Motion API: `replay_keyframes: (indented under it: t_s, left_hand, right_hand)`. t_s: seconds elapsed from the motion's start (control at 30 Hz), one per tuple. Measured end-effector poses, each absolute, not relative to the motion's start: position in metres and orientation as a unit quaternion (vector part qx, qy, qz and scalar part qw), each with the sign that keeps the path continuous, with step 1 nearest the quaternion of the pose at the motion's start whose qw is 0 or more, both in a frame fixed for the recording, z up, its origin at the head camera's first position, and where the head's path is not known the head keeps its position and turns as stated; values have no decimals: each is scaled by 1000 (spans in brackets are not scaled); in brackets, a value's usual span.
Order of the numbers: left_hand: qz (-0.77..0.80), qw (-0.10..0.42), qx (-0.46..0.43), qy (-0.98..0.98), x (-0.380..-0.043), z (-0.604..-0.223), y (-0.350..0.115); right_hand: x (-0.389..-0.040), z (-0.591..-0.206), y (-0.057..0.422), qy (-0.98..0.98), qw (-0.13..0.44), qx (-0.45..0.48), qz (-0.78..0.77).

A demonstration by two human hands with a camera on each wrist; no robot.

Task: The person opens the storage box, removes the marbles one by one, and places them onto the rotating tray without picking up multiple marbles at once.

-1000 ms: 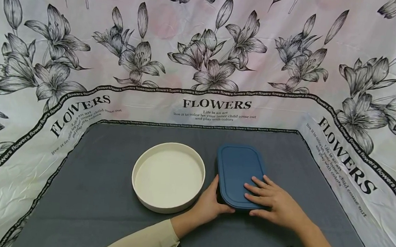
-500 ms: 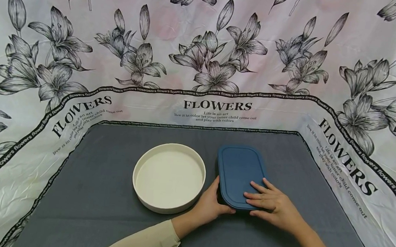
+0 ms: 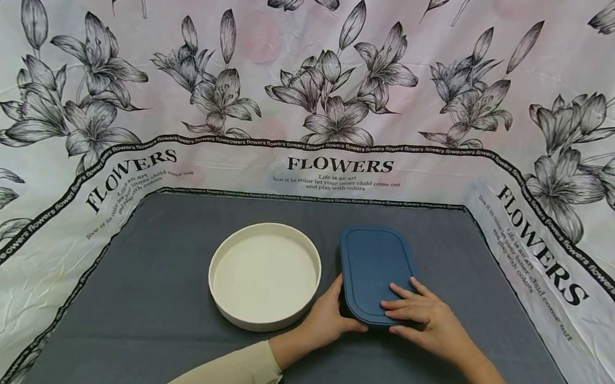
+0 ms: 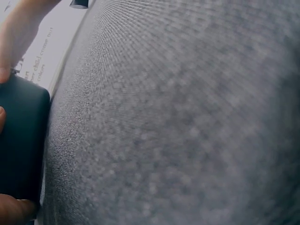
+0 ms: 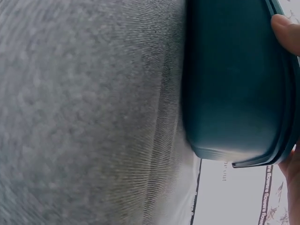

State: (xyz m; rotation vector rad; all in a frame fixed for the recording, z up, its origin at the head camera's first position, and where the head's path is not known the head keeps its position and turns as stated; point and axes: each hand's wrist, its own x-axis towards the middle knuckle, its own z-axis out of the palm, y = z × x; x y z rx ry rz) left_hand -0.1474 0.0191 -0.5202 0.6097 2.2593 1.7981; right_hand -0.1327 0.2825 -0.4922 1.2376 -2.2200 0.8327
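Note:
A blue rectangular food container (image 3: 369,262) with its lid on stands right of centre on the grey cloth. My left hand (image 3: 325,318) grips its near left corner, fingers along the left side and thumb at the near edge. Over the near right part of the lid lies my right hand (image 3: 427,322), fingers resting on top and thumb at the near rim. In the right wrist view the right thumb (image 5: 287,35) touches the lid's edge above the container's wall (image 5: 229,84). Left fingertips (image 4: 16,208) touch the wall in the left wrist view.
Close to the left of the container stands a round cream dish (image 3: 264,272), its rim near my left forearm. The grey cloth (image 3: 150,300) has a white flowered border (image 3: 335,176) behind it.
The right fingers have drawn closer together and slid slightly towards the near edge of the lid. The left hand keeps its grip, and the container stays in place.

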Motion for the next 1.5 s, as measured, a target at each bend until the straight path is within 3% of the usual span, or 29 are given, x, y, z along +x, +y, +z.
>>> replay_keyframes:
  t_s: [0.23, 0.5, 0.7, 0.9, 1.13, 1.3, 1.5]
  left_hand:
    - [594, 95, 203, 772, -146, -517, 18]
    - [575, 93, 207, 786, -145, -517, 18]
    - [587, 94, 208, 777, -147, -516, 18]
    - [603, 105, 207, 763, -149, -519, 18]
    - [610, 104, 214, 755, -151, -522, 20]
    - [612, 95, 221, 753, -150, -522, 20]
    - [611, 94, 214, 757, -148, -521, 20]
  right_hand:
    - [-131, -480, 281, -795, 239, 444, 337]
    - [-131, -454, 272, -750, 322, 480, 321]
    - [-138, -431, 269, -745, 351, 473, 314]
    - [-147, -415, 273, -766, 403, 421, 271]
    - [-156, -397, 280, -802, 419, 353, 237]
    - [-164, -391, 280, -806, 427, 321, 257]
    - [-176, -388, 282, -790, 482, 215, 313]
